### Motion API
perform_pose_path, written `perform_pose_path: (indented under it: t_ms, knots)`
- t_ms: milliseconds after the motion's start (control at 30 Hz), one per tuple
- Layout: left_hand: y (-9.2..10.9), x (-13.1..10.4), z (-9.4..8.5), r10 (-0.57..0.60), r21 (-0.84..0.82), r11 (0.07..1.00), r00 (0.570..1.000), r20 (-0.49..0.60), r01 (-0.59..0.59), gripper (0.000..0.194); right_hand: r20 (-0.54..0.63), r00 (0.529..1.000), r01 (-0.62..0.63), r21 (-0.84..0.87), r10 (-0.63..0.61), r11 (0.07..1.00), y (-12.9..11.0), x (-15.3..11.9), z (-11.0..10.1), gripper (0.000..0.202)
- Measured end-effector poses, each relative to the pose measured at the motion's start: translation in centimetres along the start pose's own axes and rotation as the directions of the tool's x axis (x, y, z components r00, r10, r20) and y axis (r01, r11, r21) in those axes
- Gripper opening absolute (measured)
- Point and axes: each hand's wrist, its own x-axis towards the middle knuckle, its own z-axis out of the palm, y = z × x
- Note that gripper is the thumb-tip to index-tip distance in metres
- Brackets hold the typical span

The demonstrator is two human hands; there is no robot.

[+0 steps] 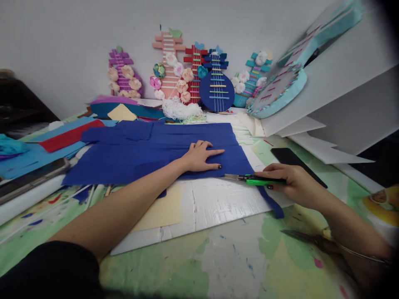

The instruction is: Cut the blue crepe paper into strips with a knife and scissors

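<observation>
Dark blue paper (124,162) lies in wide sheets over a white board (218,203). My left hand (201,157) rests flat on the paper with its fingers spread. Near the paper's front right edge, my right hand (286,178) grips a green and black utility knife (255,180), whose blade points left along that edge. A narrow blue strip (272,203) hangs off the paper below the knife and curls over the board's edge. Under my left forearm, a pale yellow sheet (165,211) sits on the board.
Scissors (305,237) lie beneath my right forearm. A black flat object (296,166) is behind my right hand. Decorated paper instruments (217,91) stand along the wall. White boards (336,108) lean at the right. A phone (34,178) and coloured paper (71,135) are at the left.
</observation>
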Motion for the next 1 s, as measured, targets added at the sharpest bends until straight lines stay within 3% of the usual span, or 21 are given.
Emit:
perform_pose_path:
  t_ms: [433,1000]
  knots:
    - [-0.1,0.0,0.0,-0.011,-0.018,1.000,1.000,-0.004,0.011,0.056,-0.040,0.999,-0.014,-0.010,0.013,1.000,0.1,0.0,-0.4,0.045]
    - [-0.1,0.1,0.1,-0.007,0.001,1.000,1.000,0.001,0.007,0.058,-0.017,1.000,0.014,-0.002,-0.014,1.000,-0.8,1.0,0.9,0.049]
